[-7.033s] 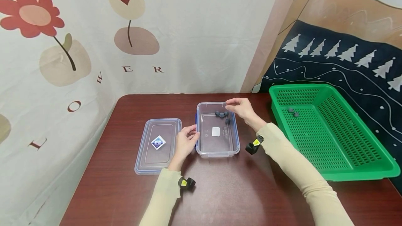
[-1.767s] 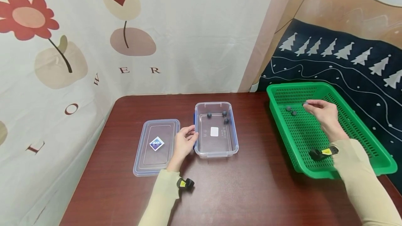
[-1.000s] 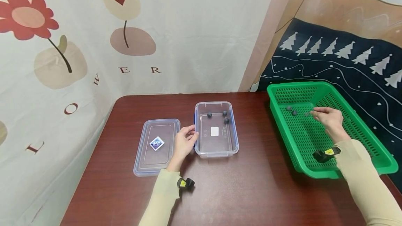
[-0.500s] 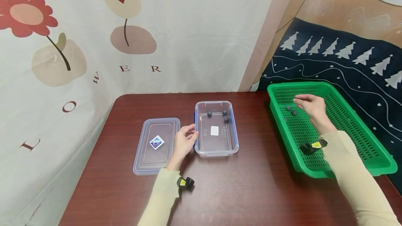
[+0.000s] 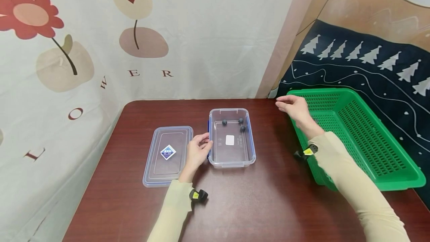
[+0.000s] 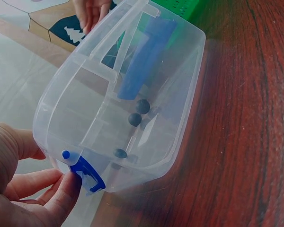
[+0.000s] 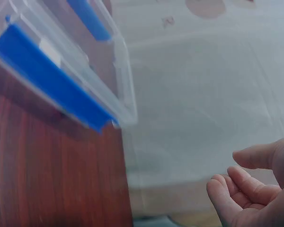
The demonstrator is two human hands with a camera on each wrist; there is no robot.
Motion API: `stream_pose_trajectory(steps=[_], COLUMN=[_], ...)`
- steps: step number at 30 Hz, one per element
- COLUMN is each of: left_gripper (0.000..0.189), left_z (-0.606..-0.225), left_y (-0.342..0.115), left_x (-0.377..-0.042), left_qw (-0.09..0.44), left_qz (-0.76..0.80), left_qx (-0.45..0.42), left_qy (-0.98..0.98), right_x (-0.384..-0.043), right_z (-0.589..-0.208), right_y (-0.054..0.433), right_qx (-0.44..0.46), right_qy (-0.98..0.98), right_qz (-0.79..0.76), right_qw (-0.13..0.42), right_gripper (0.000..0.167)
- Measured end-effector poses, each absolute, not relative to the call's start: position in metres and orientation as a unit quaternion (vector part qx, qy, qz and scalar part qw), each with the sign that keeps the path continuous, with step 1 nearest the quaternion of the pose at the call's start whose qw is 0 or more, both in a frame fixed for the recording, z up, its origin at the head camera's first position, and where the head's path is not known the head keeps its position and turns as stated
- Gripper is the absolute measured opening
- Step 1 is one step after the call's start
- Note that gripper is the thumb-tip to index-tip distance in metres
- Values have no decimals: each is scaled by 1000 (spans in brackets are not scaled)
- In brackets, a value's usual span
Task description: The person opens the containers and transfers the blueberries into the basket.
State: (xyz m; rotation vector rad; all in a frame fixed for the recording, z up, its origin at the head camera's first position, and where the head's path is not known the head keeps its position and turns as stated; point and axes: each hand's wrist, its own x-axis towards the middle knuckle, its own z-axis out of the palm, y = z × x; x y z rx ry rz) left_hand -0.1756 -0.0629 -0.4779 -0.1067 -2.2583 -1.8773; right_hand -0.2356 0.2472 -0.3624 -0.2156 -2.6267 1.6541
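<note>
A clear plastic food box with blue latches stands uncovered on the table, holding three blueberries toward its far end. At its left side my left hand grips the wall, thumb against the outside and fingertips at the blue latch in the left wrist view. My right hand is raised over the left rim of the green basket, thumb and fingers apart with nothing between them in the right wrist view. Its wrist and sleeve largely hide the blueberries inside the basket.
The box's clear lid, with a blue diamond label, lies flat to the left of the box. A patterned curtain hangs behind the table's back edge, and a dark cloth with white trees is behind the basket.
One blueberry left the box and was let go into the basket by my right hand, where it rolled left. That hand then swung left toward the box. My left hand has kept its place.
</note>
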Motion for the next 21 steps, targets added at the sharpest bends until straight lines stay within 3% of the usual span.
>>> stream_pose_trajectory(steps=[14, 21], left_gripper=[29, 28], left_z=[-478, -445], left_y=[-63, -59], left_x=[-176, -162], left_qw=[101, 95], left_qz=[-637, -635], left_qx=[-34, -37], left_qy=[-764, -766], right_x=[-237, -227], right_z=[-392, -405], right_y=[174, 145], right_qx=[-24, -24], right_qy=[-870, -875], right_qz=[490, 473], right_qw=[-52, -103], right_gripper=[35, 45])
